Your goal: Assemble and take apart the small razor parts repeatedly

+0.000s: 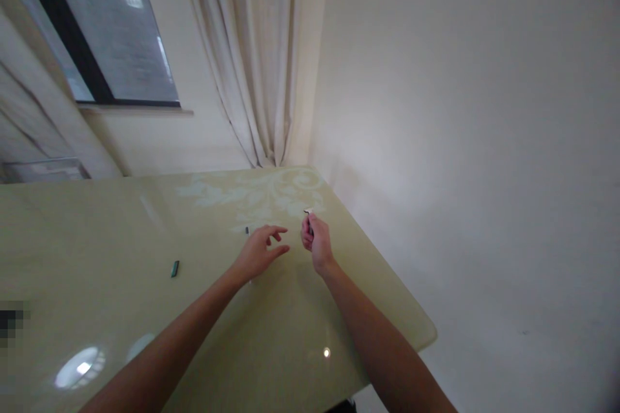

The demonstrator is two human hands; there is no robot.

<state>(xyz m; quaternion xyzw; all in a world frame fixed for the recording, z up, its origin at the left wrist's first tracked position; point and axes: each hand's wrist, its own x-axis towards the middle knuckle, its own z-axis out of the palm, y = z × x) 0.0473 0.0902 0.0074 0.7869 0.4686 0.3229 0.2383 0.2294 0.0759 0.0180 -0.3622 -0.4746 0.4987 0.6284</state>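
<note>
Both of my arms reach out over a glossy pale green table (97,226). My right hand (314,242) is curled closed around a small object whose light tip (308,211) sticks out above the fingers; I cannot make out what it is. My left hand (259,251) hovers just left of it, fingers apart and loosely bent, holding nothing. A tiny dark piece (247,230) lies on the table just beyond the left hand's fingers. A small dark green oblong object (175,268) lies further left on the table.
The table's right edge and rounded near corner (426,335) border a white wall. A cream curtain (252,58) hangs in the far corner, and a window (111,26) is at the upper left. A pale floral pattern (261,197) marks the table's far end.
</note>
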